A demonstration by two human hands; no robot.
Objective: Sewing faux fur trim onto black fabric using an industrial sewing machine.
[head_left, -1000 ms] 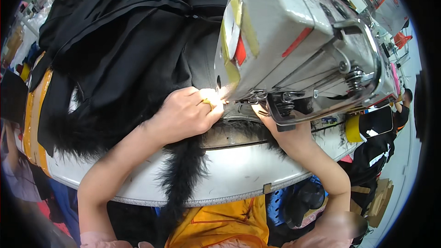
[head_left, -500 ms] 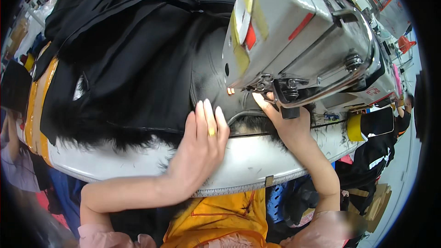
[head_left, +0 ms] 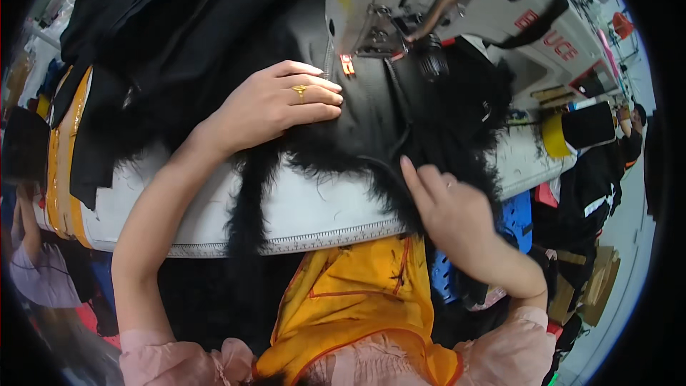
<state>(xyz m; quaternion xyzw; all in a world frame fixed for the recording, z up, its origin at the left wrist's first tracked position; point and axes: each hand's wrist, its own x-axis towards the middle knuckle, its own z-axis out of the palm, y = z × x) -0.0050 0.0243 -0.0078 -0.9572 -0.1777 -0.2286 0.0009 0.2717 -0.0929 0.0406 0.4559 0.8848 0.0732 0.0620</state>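
Evidently two hands (head_left: 268, 107) (head_left: 461, 218) touch one black garment (head_left: 236, 43), left fingers (head_left: 318, 96) together, right fingers (head_left: 416, 182) unclear.

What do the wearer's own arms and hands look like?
Two bare hands, no gloves. Left hand: gold-coloured ring on one finger. Right hand: what looks like a small pale band, blurred. Bare forearms; loose, light pink sleeves end near the elbows. No cables visible on either arm.

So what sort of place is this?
Probably a garment workshop: there's a sewing machine, black cloth with fluffy trim spread beneath it, and a white table with a measuring strip along its edge.
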